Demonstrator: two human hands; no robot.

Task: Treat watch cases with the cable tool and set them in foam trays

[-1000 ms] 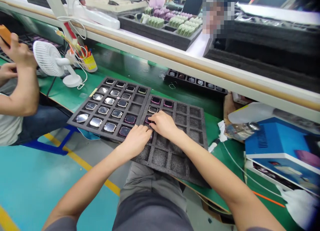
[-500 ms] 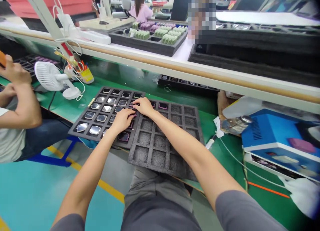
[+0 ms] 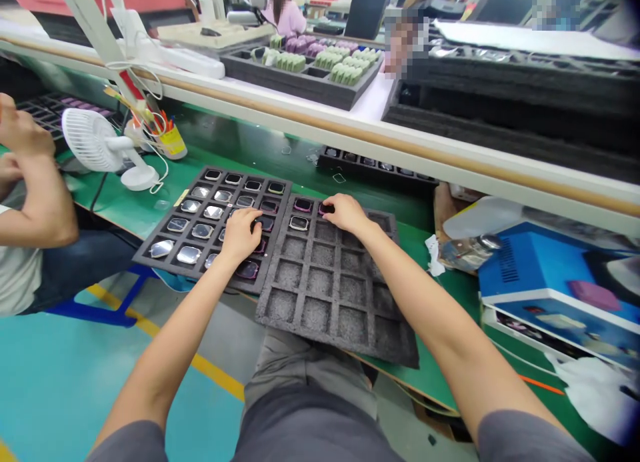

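Note:
My right hand [image 3: 346, 214] is at the top row of the right foam tray [image 3: 305, 295], thumb and fingertips closed about a purple-rimmed watch case [image 3: 326, 209] in its pocket. To the left of it, another purple-rimmed case [image 3: 303, 205] and a silver-rimmed one [image 3: 299, 223] sit in pockets. My left hand [image 3: 243, 234] is over the left foam tray [image 3: 150, 259], fingers curved and thumb apart. Its fingertips are close to a dark watch case [image 3: 265, 223]; whether they touch it I cannot tell. Silver-rimmed cases [image 3: 201, 231] fill many pockets there, some hidden by the hand.
A white fan [image 3: 95, 142] and a pen cup [image 3: 173, 142] stand behind on the left, near a co-worker's arm [image 3: 47, 182]. A shelf edge [image 3: 280, 119] crosses above the trays. To the right are a glass jar [image 3: 470, 252] and a blue box [image 3: 530, 262].
My right hand has moved right, from the seam between the trays to the purple-rimmed case. My left hand has shifted slightly left, uncovering the dark case beside it.

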